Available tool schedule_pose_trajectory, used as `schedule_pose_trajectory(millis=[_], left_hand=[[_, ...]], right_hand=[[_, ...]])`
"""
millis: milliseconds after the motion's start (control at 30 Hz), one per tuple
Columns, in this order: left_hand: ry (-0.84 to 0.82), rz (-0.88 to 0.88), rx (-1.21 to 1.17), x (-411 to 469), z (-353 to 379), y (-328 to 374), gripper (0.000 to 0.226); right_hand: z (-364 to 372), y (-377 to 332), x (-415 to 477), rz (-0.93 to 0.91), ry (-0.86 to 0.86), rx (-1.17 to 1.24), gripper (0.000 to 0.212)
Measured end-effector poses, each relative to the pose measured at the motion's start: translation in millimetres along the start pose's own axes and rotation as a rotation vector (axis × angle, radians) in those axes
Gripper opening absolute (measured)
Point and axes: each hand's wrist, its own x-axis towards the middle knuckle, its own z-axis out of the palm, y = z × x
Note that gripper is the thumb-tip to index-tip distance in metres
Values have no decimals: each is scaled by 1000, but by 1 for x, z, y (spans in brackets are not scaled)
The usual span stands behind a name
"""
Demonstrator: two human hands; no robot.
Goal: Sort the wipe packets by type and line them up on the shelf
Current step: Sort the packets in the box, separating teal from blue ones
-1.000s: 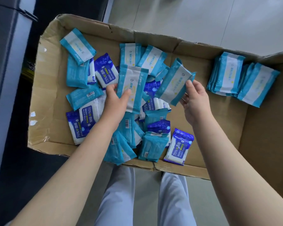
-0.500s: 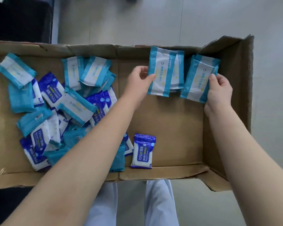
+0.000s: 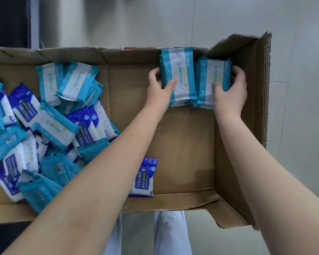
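Two stacks of light-blue wipe packets stand side by side at the far right of the cardboard box point(image 3: 191, 144). My left hand point(image 3: 159, 89) grips the left stack point(image 3: 180, 74) by its left edge, thumb on its front. The right stack point(image 3: 213, 80) is gripped by my right hand point(image 3: 230, 91), fingers round its right side. A mixed heap of light-blue and dark-blue packets point(image 3: 50, 126) fills the box's left half. One dark-blue alcohol wipe packet point(image 3: 143, 178) lies alone near the front wall.
The box's right wall point(image 3: 254, 107) rises just beside the right stack, with a torn flap point(image 3: 230, 216) at the front right corner. Grey tiled floor point(image 3: 173, 21) surrounds the box. A dark cabinet point(image 3: 7, 21) stands at the far left. My trouser legs point(image 3: 164, 234) show below.
Both hands carried a light-blue packet each from the heap to the right end of the box, laid them on the two stacks, and now hold the stacks squared together.
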Motion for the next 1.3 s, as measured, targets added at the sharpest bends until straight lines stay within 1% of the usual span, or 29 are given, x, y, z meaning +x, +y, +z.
schedule_pose_trajectory(millis=[67, 233, 333, 467, 567, 667, 733, 800, 867, 933, 1000, 1067, 1100, 1133, 1200, 1267, 1300], left_hand=[[-61, -10, 1, 0, 5, 1, 61], [-119, -12, 39, 1, 2, 6, 65], [-62, 44, 105, -6, -24, 8, 62], [68, 172, 277, -17, -110, 10, 46], [187, 203, 394, -29, -194, 3, 38], [266, 116, 532, -46, -268, -21, 36], [256, -7, 585, -61, -304, -41, 40], [197, -66, 646, -72, -325, -62, 48], [174, -48, 685, -77, -336, -76, 51], [212, -44, 632, -80, -337, -83, 54], [273, -85, 539, -79, -331, -85, 68], [319, -150, 591, -75, -322, -83, 82], [341, -194, 643, -73, -317, -81, 85], [360, -236, 665, -71, -313, -78, 85], [391, -300, 594, -65, -308, -73, 81], [404, -308, 494, -61, -306, -72, 71], [404, -282, 438, -61, -306, -72, 62]], right_hand=[[1, 1, 3, -35, 28, -40, 52], [-1, 4, -2, -19, 30, 31, 49], [-3, -4, -16, -5, 35, 73, 45], [17, -23, -50, -48, -19, 31, 45], [50, -38, -91, -41, -109, 72, 46], [88, -48, -142, -33, -247, 80, 47], [112, -52, -174, -2, -358, 96, 44], [131, -54, -203, 61, -483, 61, 42], [146, -51, -225, 124, -568, -4, 41], [154, -45, -240, 148, -597, -78, 44], [155, -41, -245, 151, -584, -108, 49], [151, -38, -242, 173, -581, -98, 50], [149, -35, -239, 188, -600, -97, 46], [147, -34, -237, 191, -626, -105, 40], [144, -34, -232, 161, -654, -114, 27], [139, -42, -229, 160, -650, -27, 19], [136, -48, -228, 167, -638, 46, 15]])
